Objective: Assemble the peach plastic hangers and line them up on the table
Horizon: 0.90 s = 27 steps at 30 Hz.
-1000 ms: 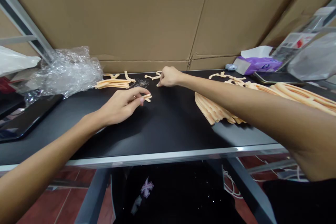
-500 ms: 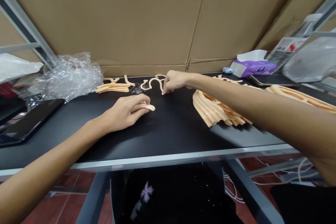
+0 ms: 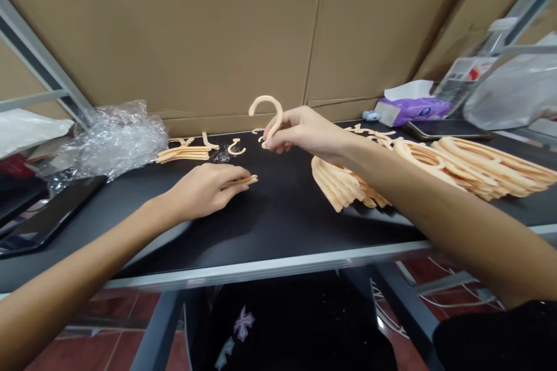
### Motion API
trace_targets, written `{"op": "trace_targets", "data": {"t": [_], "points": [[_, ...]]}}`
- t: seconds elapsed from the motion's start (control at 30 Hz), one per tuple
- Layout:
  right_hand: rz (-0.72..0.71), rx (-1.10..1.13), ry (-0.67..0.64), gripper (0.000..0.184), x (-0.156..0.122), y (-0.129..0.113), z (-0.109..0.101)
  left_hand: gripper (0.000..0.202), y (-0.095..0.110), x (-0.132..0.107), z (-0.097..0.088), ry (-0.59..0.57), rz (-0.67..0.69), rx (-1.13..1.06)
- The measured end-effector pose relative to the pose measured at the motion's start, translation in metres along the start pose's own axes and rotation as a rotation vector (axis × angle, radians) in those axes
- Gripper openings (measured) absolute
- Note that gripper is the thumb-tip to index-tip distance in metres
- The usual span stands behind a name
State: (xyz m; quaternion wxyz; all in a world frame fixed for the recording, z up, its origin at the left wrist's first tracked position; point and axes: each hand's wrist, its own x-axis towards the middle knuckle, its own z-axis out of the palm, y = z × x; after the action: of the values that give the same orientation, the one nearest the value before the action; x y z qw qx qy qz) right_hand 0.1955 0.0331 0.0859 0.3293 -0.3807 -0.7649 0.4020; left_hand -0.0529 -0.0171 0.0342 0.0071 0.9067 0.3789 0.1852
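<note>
My right hand (image 3: 289, 132) pinches a beige plastic hanger hook (image 3: 277, 109) by its lower end, with the curve standing up above the fingers. Closer to me, my left hand (image 3: 217, 186) is closed around a slim beige hanger piece (image 3: 247, 181); only its end sticks out past the fingertips, the rest is hidden in the hand. Behind the hands another loose hook (image 3: 236, 149) lies on the black tabletop. To its left is a small pile of beige hanger arms (image 3: 185, 152). Right of centre, under my right forearm, lies a fanned row of beige hanger parts (image 3: 337, 184).
More beige hangers (image 3: 491, 165) are stacked at the right. Behind them are a phone (image 3: 448, 130), a purple tissue pack (image 3: 411, 109) and a clear bottle (image 3: 474, 69). Crumpled clear plastic wrap (image 3: 122, 139) and a dark phone-like slab (image 3: 52, 214) occupy the left. Cardboard (image 3: 209, 29) walls off the back.
My right hand has lifted a hook off the tabletop and brought it up and toward me. My left hand stays nearly in place, its hanger piece turned slightly.
</note>
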Motion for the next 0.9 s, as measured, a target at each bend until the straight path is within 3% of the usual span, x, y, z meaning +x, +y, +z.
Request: {"op": "trace_targets", "data": {"t": [0.17,0.3,0.57,0.9], "points": [[-0.051,0.077,-0.087,0.003,-0.019,0.001,-0.009,0.032,0.017,0.011,0.006,-0.026,0.012,0.008],[0.022,0.028,-0.185,0.007,-0.029,0.005,-0.015,0.028,0.027,0.01,0.017,-0.011,0.017,0.037],[0.091,-0.018,-0.251,0.011,-0.034,0.008,-0.006,0.031,0.021,0.003,0.031,0.109,0.221,0.192],[0.143,-0.139,-0.226,0.035,-0.034,0.014,0.009,0.03,0.026,0.002,0.029,0.112,0.296,0.307]]}}
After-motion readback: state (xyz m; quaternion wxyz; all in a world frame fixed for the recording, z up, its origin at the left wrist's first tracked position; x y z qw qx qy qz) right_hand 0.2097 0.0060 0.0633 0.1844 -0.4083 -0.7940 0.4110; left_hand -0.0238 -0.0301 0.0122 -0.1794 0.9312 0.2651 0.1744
